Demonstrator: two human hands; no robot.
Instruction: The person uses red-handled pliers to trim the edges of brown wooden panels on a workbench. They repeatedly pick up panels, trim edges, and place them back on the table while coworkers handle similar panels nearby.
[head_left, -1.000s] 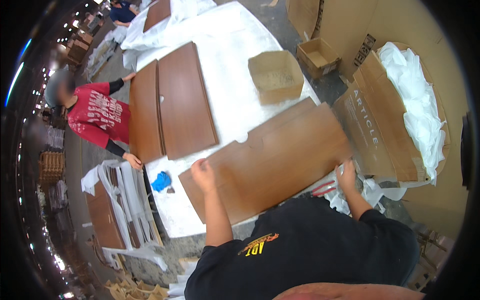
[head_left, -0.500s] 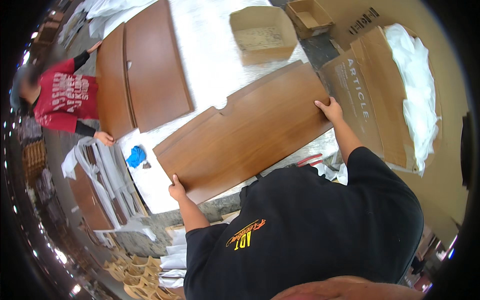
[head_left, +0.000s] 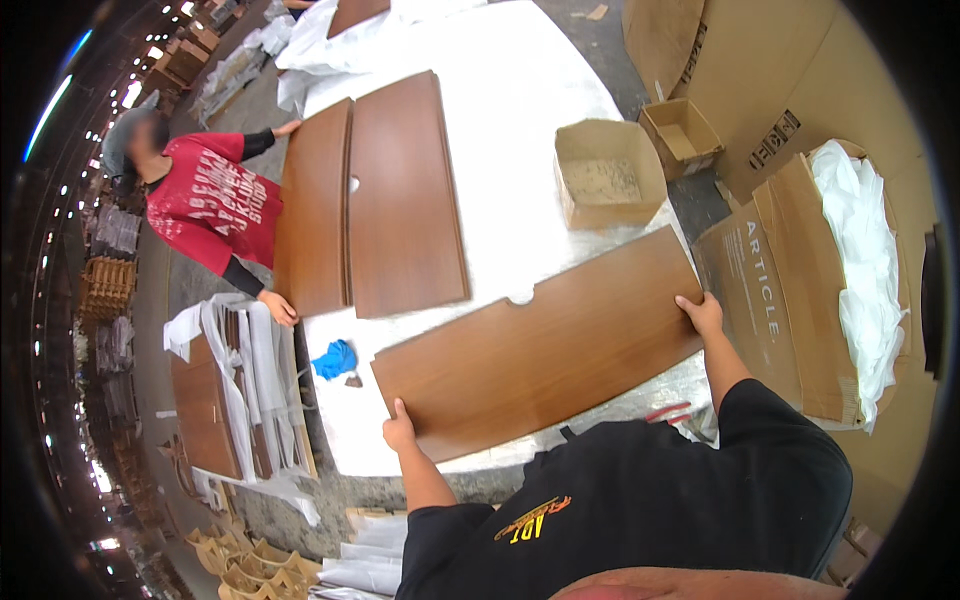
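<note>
A long brown wooden panel (head_left: 545, 350) with a small rounded notch in its far edge lies slantwise over the white-covered table in front of me. My left hand (head_left: 400, 428) grips its left end, the thumb on top and the fingers hidden beneath the edge. At the opposite end, my right hand (head_left: 704, 315) holds the panel the same way. Beyond it to the left, two similar panels, a wider one (head_left: 408, 200) and a narrower one (head_left: 312, 215), lie side by side. A co-worker in a red shirt (head_left: 215, 200) has both hands on the narrower one's outer edge.
An open cardboard box (head_left: 610, 190) stands on the table past my panel, with a smaller box (head_left: 683, 140) behind it. A large carton (head_left: 775, 300) with white wrapping is at right. A crumpled blue cloth (head_left: 334, 359) lies on the table (head_left: 500, 130). Wrapped panels (head_left: 235, 385) lean at left.
The view has shifted, so everything sits lower and farther right. A strip seen along my panel's far edge no longer shows; the panel looks flatter. Both hands keep their hold.
</note>
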